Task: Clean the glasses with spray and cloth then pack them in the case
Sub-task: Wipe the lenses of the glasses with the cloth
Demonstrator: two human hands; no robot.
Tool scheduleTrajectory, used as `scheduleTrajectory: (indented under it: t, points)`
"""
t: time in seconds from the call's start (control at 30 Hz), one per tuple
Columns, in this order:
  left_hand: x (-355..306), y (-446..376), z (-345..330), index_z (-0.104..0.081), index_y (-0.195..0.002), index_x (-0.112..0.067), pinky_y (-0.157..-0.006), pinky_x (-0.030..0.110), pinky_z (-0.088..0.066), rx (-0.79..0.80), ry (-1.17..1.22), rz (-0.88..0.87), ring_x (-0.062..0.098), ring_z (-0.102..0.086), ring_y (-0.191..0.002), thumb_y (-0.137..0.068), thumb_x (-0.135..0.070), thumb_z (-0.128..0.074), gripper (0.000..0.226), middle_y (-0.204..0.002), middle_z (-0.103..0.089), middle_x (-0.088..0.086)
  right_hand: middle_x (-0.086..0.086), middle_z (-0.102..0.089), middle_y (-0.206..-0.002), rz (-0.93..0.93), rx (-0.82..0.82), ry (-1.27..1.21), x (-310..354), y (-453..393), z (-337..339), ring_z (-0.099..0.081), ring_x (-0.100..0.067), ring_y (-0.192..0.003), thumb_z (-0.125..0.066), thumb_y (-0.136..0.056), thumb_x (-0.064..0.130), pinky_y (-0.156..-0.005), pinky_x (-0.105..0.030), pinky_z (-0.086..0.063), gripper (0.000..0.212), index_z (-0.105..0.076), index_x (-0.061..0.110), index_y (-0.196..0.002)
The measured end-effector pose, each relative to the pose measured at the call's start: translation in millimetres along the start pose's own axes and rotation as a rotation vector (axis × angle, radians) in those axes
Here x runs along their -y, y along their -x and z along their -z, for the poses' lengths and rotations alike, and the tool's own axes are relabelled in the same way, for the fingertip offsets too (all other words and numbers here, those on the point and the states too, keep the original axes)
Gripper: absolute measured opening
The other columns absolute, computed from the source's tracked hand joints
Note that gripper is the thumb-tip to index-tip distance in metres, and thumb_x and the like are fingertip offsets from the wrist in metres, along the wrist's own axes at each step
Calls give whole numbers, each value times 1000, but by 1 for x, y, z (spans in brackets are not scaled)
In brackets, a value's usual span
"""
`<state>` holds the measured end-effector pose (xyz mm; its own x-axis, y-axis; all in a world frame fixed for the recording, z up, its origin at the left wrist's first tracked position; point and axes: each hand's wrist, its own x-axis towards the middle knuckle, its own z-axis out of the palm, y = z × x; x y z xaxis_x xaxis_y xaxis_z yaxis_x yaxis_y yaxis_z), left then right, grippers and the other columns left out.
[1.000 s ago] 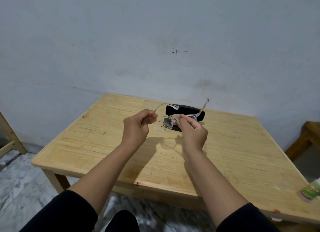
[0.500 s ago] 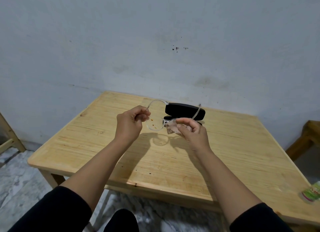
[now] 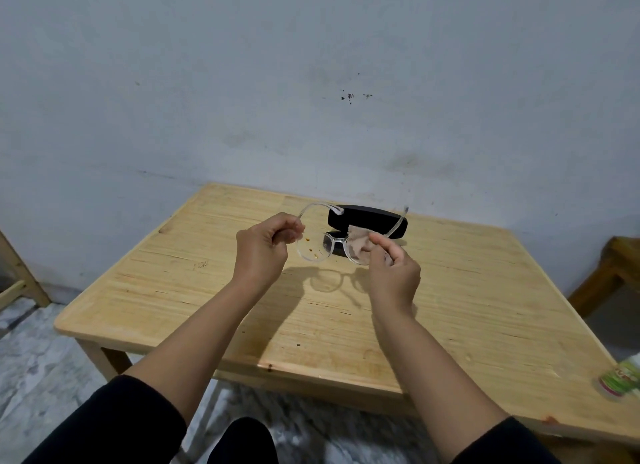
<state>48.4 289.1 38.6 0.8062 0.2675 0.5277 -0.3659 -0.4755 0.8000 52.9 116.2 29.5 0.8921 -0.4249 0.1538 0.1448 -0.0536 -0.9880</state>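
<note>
The clear-framed glasses (image 3: 332, 245) are held up above the worktop (image 3: 450, 308), just in front of the black case (image 3: 370, 219). The left hand (image 3: 261, 252) is pinched shut on the frame's left edge, probably to steady it. The right hand (image 3: 393, 268) is clamped on the pinkish cloth (image 3: 358, 244), pressing it onto the right lens. The left lens shows brownish specks, so I'd guess it's next. The spray bottle (image 3: 621, 380) sits well off near the right edge, out of the way.

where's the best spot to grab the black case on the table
Take the black case across its narrow width near the middle, coming down from above. It lies flat and closed on the table, long side left to right; the glasses hang in front of it.
</note>
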Motion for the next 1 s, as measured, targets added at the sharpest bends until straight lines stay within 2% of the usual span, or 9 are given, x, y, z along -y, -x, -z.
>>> scheduleTrajectory:
  t: [0.17, 0.27, 0.33, 0.43, 0.63, 0.73, 0.83, 0.9, 1.0]
  points:
    - [-6, 9, -11, -68, -80, -12, -76, 7, -49, 14, 37, -39, -2, -66, -77, -77, 22, -44, 41, -78, -71, 1, 13, -68, -82, -5, -6, -102, 4, 4, -5, -59, 7, -74, -63, -87, 23, -64, -3, -45, 16, -73, 17, -98]
    - [-7, 7, -10, -67, -79, -13, -75, 7, -49, -3, 43, -27, 0, -66, -75, -76, 22, -44, 42, -78, -70, 2, 11, -72, -84, -5, 147, -35, 2, 1, 0, -65, -2, -82, -67, -85, 23, -73, -13, -49, 9, -75, 22, -89]
    - [-5, 3, -5, -66, -77, -19, -73, 7, -49, -11, 28, -26, 5, -67, -74, -74, 22, -43, 48, -77, -71, 5, 8, -73, -84, 28, 306, 32, 4, -3, 10, -66, -3, -82, -67, -84, 19, -72, -15, -49, 8, -75, 20, -87]
    - [-4, -3, 2, -65, -76, -22, -75, 14, -53, -2, 9, -12, 8, -68, -73, -74, 21, -42, 49, -76, -71, 6, 9, -71, -82, 150, 559, 132, 9, -13, 24, -64, 10, -73, -64, -86, 11, -64, -5, -44, 12, -74, 9, -92]
    - [0, -7, 8, -64, -73, -25, -77, 20, -55, -6, -10, 33, 14, -70, -73, -77, 17, -46, 46, -78, -72, 9, -12, -73, -85, 166, 814, 267, 14, -34, 34, -65, -4, -66, -64, -85, 4, -68, -18, -52, 11, -74, 9, -85]
    - [3, -7, 12, -67, -78, -20, -76, 14, -53, -4, -40, 61, 8, -68, -72, -78, 16, -47, 42, -77, -72, 8, -3, -72, -80, 131, 774, 232, 12, -36, 39, -64, -1, -64, -63, -85, 1, -66, -15, -51, 15, -72, 13, -82]
    - [2, -4, 12, -69, -83, -17, -73, 5, -48, 52, -15, 95, -4, -66, -73, -82, 9, -55, 30, -77, -71, -3, 5, -72, -74, 107, 670, 185, 7, -34, 38, -65, 0, -64, -63, -85, 3, -64, -12, -50, 15, -73, 15, -83]
    - [-2, -2, 10, -69, -84, -18, -73, 3, -46, 89, 6, 100, -10, -65, -74, -84, 0, -61, 19, -79, -69, -11, 3, -71, -76, 104, 582, 159, 4, -30, 37, -63, 4, -63, -63, -85, 5, -62, -8, -47, 12, -73, 12, -87]
    - [-5, 0, 10, -69, -83, -21, -76, 7, -48, 107, 27, 99, -6, -66, -78, -84, -6, -63, 17, -82, -70, -14, 1, -71, -75, 43, 515, 54, 5, -26, 37, -64, 4, -63, -65, -84, 5, -59, -7, -47, 13, -72, 9, -94]
